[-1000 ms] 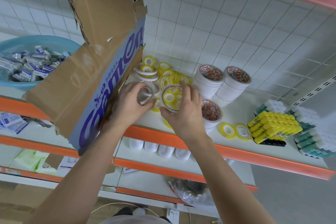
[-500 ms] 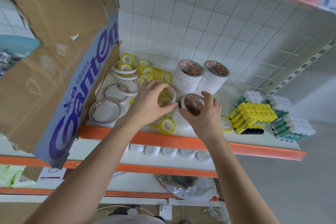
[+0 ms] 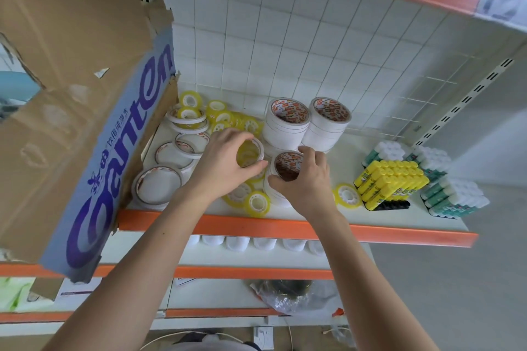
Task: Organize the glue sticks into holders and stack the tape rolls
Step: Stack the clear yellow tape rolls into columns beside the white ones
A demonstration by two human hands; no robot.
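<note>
Left hand (image 3: pixel 228 162): fingers and thumb curled round a thin white-rimmed tape ring (image 3: pixel 254 151), held just above the loose yellow rolls on the shelf (image 3: pixel 370 208). Right hand (image 3: pixel 306 182): just right of the left hand, fingers and thumb curled round the top of a short stack of white tape rolls (image 3: pixel 281 177) with a red-printed core, which stands on the shelf under the palm.

Below the left hand, toward the shelf's orange front edge: two small yellow-tinted tape rolls (image 3: pixel 256 202), lying flat or slightly tilted. Just right of the right hand: another yellow-tinted roll (image 3: pixel 346 195), lying flat.

Left of the left hand: several wide, thin white tape rings (image 3: pixel 158 186), laid flat and partly overlapping, running back along the shelf. Beyond the left hand, toward the tiled back wall: a heap of small yellow rolls (image 3: pixel 228 118), some tilted.

Beyond the right hand: two tall stacks of white tape rolls (image 3: pixel 306 124), side by side, touching or nearly so.

Further right of the right hand: yellow-capped glue sticks (image 3: pixel 390 179), bundled lying down in a black holder (image 3: pixel 389 204); beside them, further right, green-and-white glue sticks (image 3: pixel 453 196) stacked on their sides.

Far left of the left hand: a torn cardboard box (image 3: pixel 71 111) with purple lettering, leaning over the shelf end.

Below both hands: lower shelf with a row of white containers (image 3: pixel 265 243).
</note>
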